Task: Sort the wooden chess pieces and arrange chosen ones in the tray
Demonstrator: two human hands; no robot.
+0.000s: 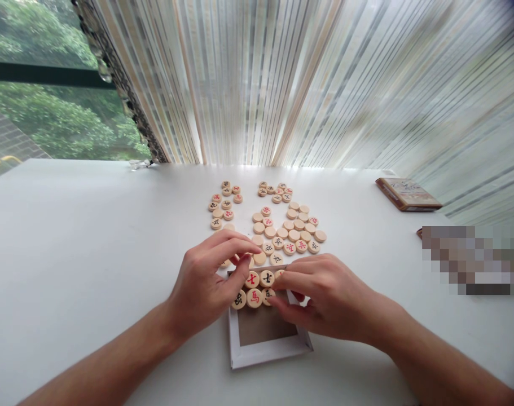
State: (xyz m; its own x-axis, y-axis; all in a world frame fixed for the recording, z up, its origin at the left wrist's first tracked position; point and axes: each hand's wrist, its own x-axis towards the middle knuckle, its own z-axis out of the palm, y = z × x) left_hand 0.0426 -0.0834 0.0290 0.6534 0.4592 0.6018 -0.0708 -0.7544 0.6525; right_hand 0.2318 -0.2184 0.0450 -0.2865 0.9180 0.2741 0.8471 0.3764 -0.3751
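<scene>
A shallow white cardboard box [265,354] with a brown inside lies on the table. Two rows of round wooden xiangqi pieces fill its far part, marked with red or black characters. My right hand [320,296] reaches over the box's right side, its thumb and forefinger closed around a black-marked xiangqi piece [268,296] at the end of the nearer row. Beside that piece sits a red-marked xiangqi piece [254,298]. My left hand [214,270] hovers over the box's far left corner, thumb and forefinger apart, partly covering loose pieces behind it.
Many loose xiangqi pieces [297,225] spread over the white table [91,248] beyond the box, some plain side up. A flat brown-edged box [409,194] lies at the far right, with a blurred-out item nearer. Striped curtains [257,79] hang behind the table.
</scene>
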